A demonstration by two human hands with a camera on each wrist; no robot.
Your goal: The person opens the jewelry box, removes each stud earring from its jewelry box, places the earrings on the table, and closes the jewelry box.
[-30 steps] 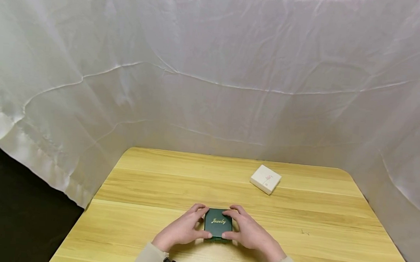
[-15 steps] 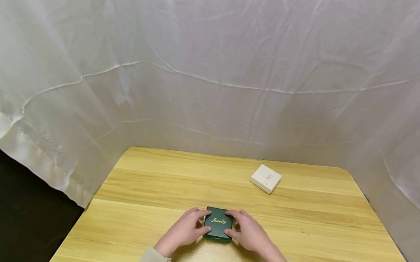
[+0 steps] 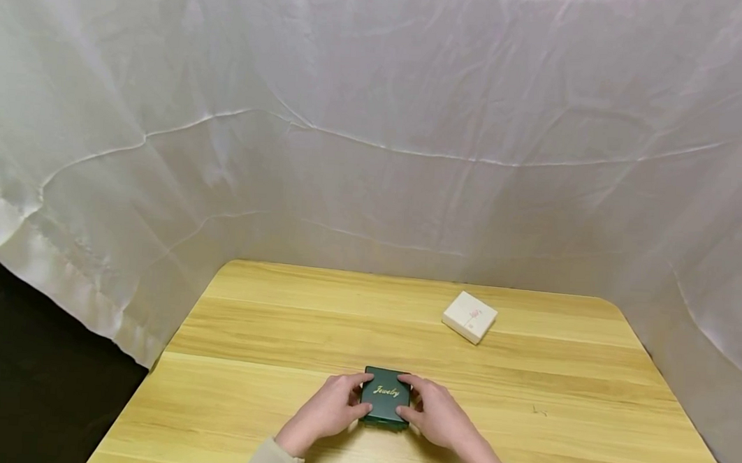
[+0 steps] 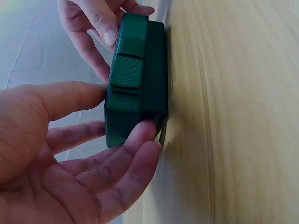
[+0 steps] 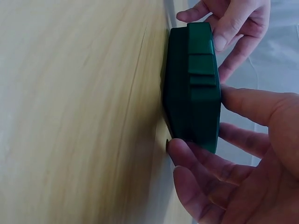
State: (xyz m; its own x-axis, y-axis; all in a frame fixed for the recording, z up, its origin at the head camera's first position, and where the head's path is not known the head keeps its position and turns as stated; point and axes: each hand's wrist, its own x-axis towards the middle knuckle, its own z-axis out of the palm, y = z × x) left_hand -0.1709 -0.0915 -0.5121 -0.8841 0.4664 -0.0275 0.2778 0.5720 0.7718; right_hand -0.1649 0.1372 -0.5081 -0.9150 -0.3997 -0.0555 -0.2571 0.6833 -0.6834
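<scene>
A dark green jewelry box [image 3: 385, 393], with "Jewelry" in gold on its lid, lies close to the wooden tabletop, lid up and closed. Its left side is in the grip of my left hand [image 3: 330, 408], thumb and a fingertip on the lid's edge, other fingers along the side. My right hand [image 3: 442, 413] holds the right side in the same way. In the left wrist view, a ribbed green ribbon-like band [image 4: 127, 71] shows on the box's near face. Fingertips of both hands reach low on the sides. The box's underside is hidden.
A small white box [image 3: 469, 317] with a pink flower print sits farther back, right of centre, on the wooden table [image 3: 265, 338]. Pale cloth curtains [image 3: 373, 190] hang around the table's back and sides. A dark area lies beyond the left edge.
Both thumbs have moved from the box's near corners up onto the lid's side edges, and the left fingertip has come onto the lid. The box has barely moved.
</scene>
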